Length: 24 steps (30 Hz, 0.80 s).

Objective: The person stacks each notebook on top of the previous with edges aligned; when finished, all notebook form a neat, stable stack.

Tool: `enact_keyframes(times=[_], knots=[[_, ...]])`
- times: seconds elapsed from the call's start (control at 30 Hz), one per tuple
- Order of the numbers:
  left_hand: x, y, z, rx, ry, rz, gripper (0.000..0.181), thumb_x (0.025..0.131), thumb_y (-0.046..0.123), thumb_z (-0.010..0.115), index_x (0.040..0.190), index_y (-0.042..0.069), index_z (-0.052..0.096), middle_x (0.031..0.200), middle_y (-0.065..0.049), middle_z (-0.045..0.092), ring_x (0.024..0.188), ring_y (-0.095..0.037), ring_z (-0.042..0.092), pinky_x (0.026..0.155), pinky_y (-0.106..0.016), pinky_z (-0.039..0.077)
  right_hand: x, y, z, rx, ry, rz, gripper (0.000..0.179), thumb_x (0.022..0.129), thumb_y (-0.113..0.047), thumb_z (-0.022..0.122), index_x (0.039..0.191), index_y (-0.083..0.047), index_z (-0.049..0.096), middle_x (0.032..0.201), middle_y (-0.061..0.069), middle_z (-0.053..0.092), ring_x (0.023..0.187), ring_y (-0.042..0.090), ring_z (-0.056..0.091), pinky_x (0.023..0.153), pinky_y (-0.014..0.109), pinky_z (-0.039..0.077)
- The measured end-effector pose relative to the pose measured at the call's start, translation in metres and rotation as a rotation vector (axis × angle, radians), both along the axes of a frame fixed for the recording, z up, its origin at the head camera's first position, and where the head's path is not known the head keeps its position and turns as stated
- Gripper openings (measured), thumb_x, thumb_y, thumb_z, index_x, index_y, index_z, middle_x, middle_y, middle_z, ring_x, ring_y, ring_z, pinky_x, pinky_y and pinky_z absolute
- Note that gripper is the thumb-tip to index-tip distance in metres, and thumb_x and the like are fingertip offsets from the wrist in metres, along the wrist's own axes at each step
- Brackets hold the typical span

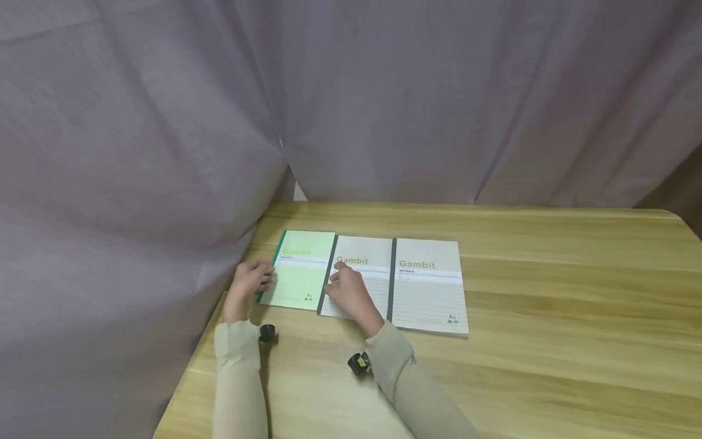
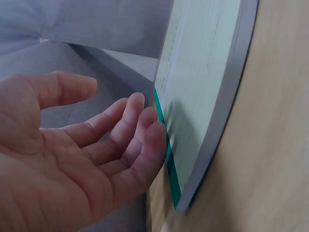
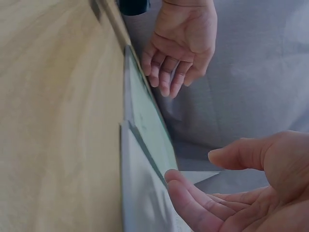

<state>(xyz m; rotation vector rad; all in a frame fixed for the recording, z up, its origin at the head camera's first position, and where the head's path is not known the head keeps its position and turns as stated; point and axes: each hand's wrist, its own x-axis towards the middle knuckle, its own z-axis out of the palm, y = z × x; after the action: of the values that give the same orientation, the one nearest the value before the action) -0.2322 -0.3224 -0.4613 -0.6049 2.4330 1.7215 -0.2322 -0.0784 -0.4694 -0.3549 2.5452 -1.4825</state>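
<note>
- Left hand is hanging loosely curved, gripping nothing, fingertips sitting beside the spine of the green Gambit notebook; touching or not, can't tell!
- Right hand is hovering, thumb and fingers parted, empty, over the middle white Gambit notebook.
- A rightmost Gambit notebook is completing the row across the wood-grain table.

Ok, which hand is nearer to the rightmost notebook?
Right. The right hand is over the middle notebook, one place left of the rightmost notebook; the left hand is farther off, by the spine edge of the green notebook.
</note>
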Motion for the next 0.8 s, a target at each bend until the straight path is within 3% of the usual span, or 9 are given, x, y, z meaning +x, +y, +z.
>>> enact_keyframes(times=[0.17, 0.37, 0.63, 0.8], knots=[[0.0016, -0.0004, -0.0036, -0.029, -0.004, 0.008, 0.046, 0.107, 0.019, 0.045, 0.142, -0.009, 0.049, 0.135, -0.028, 0.056, 0.119, -0.037, 0.057, 0.096, -0.043, 0.051, 0.0009, -0.0005, -0.0064, 0.006, -0.001, 0.022, 0.051, 0.086, -0.004, 0.068, 0.13, 0.018, 0.054, 0.13, 0.028, 0.061, 0.12, 0.043, 0.059, 0.103, 0.048, 0.047], [-0.001, -0.0002, -0.0027, -0.038, 0.015, 0.012, 0.047, 0.106, 0.021, 0.046, 0.143, -0.008, 0.048, 0.136, -0.028, 0.055, 0.122, -0.039, 0.055, 0.099, -0.046, 0.049, -0.0017, 0.0023, -0.0084, -0.007, -0.013, 0.018, 0.059, 0.085, -0.006, 0.068, 0.135, 0.018, 0.05, 0.123, 0.029, 0.065, 0.122, 0.043, 0.058, 0.105, 0.049, 0.045], [0.0011, -0.0043, -0.0017, -0.036, 0.028, 0.035, 0.047, 0.104, 0.017, 0.047, 0.142, -0.011, 0.048, 0.133, -0.03, 0.057, 0.114, -0.035, 0.059, 0.087, -0.037, 0.053, 0.0017, 0.0037, -0.0053, -0.043, -0.057, 0.026, 0.065, 0.09, -0.016, 0.067, 0.142, 0.015, 0.043, 0.122, 0.029, 0.065, 0.115, 0.042, 0.062, 0.098, 0.049, 0.051], [0.0007, -0.0041, -0.0029, -0.07, 0.019, 0.016, 0.047, 0.104, 0.016, 0.047, 0.141, -0.012, 0.049, 0.133, -0.028, 0.056, 0.111, -0.031, 0.057, 0.086, -0.036, 0.051, 0.0023, 0.0034, -0.0042, -0.032, -0.044, 0.047, 0.054, 0.089, -0.019, 0.066, 0.129, 0.017, 0.056, 0.143, 0.028, 0.051, 0.121, 0.043, 0.058, 0.102, 0.048, 0.048]])
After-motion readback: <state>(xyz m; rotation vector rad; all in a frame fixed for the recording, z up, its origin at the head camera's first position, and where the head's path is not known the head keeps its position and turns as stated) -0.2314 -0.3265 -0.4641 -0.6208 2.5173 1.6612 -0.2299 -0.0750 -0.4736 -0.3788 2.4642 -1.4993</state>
